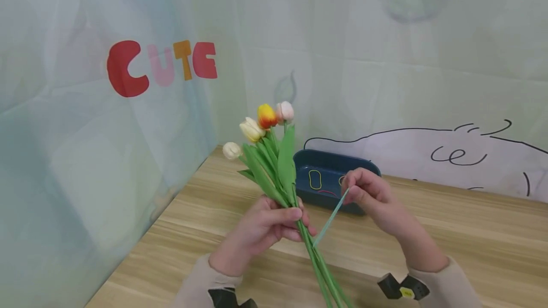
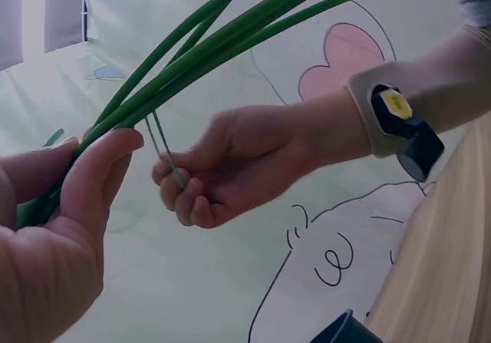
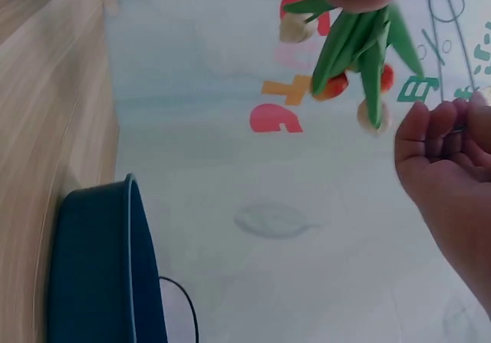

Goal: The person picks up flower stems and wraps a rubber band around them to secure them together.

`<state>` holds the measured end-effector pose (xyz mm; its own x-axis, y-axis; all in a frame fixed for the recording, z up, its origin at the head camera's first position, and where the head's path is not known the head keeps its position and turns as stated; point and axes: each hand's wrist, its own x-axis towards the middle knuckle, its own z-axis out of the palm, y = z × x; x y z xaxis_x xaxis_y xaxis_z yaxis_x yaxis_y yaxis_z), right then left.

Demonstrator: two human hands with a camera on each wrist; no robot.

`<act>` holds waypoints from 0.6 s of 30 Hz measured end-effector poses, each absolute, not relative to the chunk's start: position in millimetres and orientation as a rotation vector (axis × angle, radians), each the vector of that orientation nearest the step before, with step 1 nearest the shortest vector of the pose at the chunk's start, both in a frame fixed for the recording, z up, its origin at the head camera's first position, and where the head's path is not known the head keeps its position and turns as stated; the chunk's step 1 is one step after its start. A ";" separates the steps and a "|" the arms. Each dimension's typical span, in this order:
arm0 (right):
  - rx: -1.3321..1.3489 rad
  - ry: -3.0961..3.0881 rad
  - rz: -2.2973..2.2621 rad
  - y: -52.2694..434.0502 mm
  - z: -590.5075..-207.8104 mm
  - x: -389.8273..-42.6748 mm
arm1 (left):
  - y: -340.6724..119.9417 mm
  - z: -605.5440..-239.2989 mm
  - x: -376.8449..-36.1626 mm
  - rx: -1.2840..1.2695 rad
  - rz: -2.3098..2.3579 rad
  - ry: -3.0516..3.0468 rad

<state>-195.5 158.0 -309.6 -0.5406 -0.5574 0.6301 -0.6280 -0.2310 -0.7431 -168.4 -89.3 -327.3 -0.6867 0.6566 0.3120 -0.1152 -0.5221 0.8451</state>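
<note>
The left hand (image 1: 267, 227) is wrapped tight around a bunch of tulips (image 1: 274, 165). The fingers curl around the green stems (image 1: 318, 265), and the thumb lies across the front. The flower heads stick up above this hand, one white, one pale yellow, one orange and yellow, and one pink. The stems run down past the hand toward the person and are cut off at the bottom of the head view.

The right hand (image 1: 368, 194) is a little to the right of the left hand and a bit higher. Its fingertips pinch the top end of a thin green band (image 1: 329, 220). The band slants down from this hand to the stems, just below the left hand. In the left wrist view, the band (image 2: 165, 155) looks like a thin line between the two hands. I cannot tell if it goes all the way around the stems.

Just behind the right hand sits a dark blue tray (image 1: 317, 165). The hand hides part of it. There are small loops inside, yellow and red, but they are too small to make out.

The surface (image 1: 471, 232) is light wood. Behind it hangs a pale sheet with the letters "CUTE" (image 1: 162, 65) and some black line drawings.
</note>
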 end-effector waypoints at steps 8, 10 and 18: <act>1.372 -1.851 1.690 158.1 -334.3 -199.6 | -110.2 -316.7 -171.2 0.959 2.323 0.992; 1.318 -1.914 1.623 156.5 -340.3 -199.6 | -112.1 -314.8 -171.6 0.968 2.339 0.946; 1.310 -1.999 1.372 143.7 -370.0 -208.7 | -115.4 -309.2 -168.6 0.914 2.409 0.837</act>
